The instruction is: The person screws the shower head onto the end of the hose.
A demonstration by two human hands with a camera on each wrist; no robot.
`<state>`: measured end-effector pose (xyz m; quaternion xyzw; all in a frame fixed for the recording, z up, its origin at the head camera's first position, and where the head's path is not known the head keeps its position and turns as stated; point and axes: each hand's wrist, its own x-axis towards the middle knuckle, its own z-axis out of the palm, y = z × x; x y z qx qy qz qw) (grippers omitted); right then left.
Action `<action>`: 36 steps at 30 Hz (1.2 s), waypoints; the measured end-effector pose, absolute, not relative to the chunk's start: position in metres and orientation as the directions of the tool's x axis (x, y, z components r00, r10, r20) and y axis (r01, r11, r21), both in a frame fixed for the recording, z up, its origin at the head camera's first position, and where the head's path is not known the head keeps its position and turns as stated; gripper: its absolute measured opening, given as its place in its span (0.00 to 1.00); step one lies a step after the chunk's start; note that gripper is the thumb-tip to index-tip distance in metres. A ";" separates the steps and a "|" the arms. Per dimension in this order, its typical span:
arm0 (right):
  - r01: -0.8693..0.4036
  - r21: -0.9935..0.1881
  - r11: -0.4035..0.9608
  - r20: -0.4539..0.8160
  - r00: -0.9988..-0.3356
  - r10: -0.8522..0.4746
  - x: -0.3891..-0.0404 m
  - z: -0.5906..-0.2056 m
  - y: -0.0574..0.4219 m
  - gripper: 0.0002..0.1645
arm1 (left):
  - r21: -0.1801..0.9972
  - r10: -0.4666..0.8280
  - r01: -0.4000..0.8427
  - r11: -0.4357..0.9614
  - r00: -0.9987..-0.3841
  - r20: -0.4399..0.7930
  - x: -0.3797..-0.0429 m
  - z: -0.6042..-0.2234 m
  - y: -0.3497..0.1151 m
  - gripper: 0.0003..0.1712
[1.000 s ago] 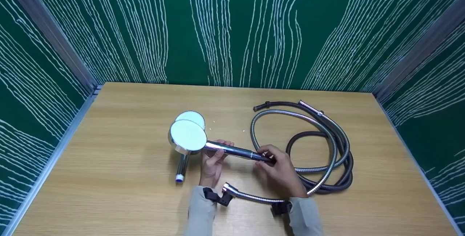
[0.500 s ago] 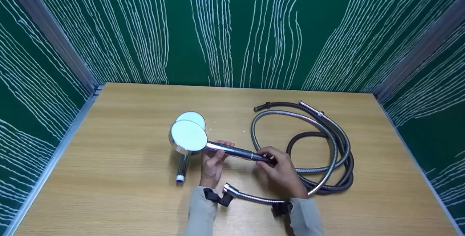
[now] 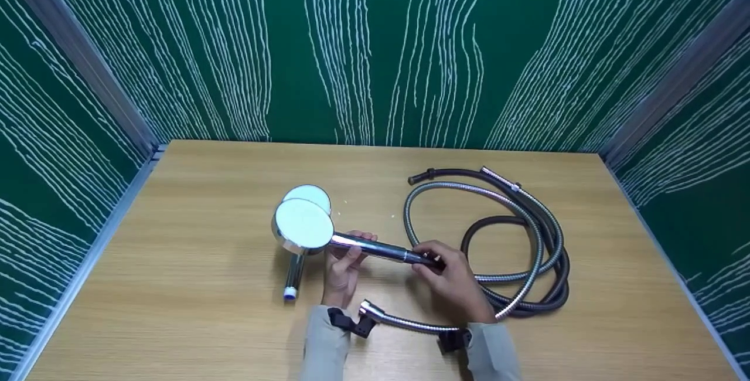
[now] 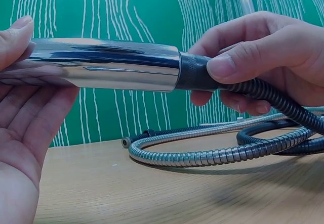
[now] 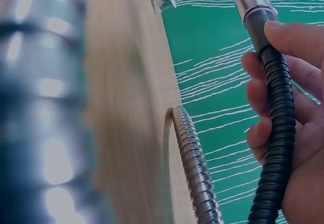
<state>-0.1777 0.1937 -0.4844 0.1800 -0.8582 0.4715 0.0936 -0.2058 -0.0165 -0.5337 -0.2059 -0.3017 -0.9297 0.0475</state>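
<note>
My left hand (image 3: 341, 275) holds a chrome shower head (image 3: 304, 224) by its handle, thumb on top and fingers beneath. The round white face points up to the left. At the handle's lower end, my right hand (image 3: 454, 281) pinches the dark connector (image 4: 195, 72) of a black shower hose (image 5: 278, 113), which meets the chrome end in the left wrist view. Under the held head lies a second shower head (image 3: 295, 269), partly covered, its white-and-blue threaded end toward me. A silver shower hose (image 3: 410, 323) runs under my right wrist, with its chrome end fitting beside my left wrist.
The silver and black hoses lie looped together in a coil (image 3: 559, 264) on the right of the wooden table (image 3: 193, 240). Small white crumbs dot the tabletop behind my hands. Green walls (image 3: 381, 47) with white lines enclose the back and sides.
Both hands keep their grip on the shower head and the hose connector, almost still. The whole scene sits slightly lower in the head view now.
</note>
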 end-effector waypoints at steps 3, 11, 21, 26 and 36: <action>-0.404 -0.770 0.495 0.339 -0.915 -0.218 -0.178 -0.485 0.194 0.16 | 0.537 0.037 0.212 -0.816 -0.909 0.415 -0.205 -0.533 -0.016 0.10; -0.434 -0.754 0.493 0.367 -0.901 -0.233 -0.181 -0.491 0.196 0.18 | 0.541 0.033 0.204 -0.816 -0.917 0.397 -0.204 -0.532 -0.016 0.10; -0.443 -0.751 0.489 0.369 -0.897 -0.245 -0.180 -0.489 0.196 0.17 | 0.561 0.027 0.186 -0.807 -0.937 0.348 -0.203 -0.532 -0.016 0.10; -0.449 -0.756 0.477 0.378 -0.893 -0.243 -0.180 -0.490 0.196 0.16 | 0.545 0.035 0.202 -0.814 -0.919 0.393 -0.204 -0.533 -0.016 0.10; -0.407 -0.751 0.520 0.341 -0.913 -0.222 -0.179 -0.489 0.193 0.15 | 0.540 0.047 0.210 -0.815 -0.905 0.423 -0.207 -0.534 -0.017 0.11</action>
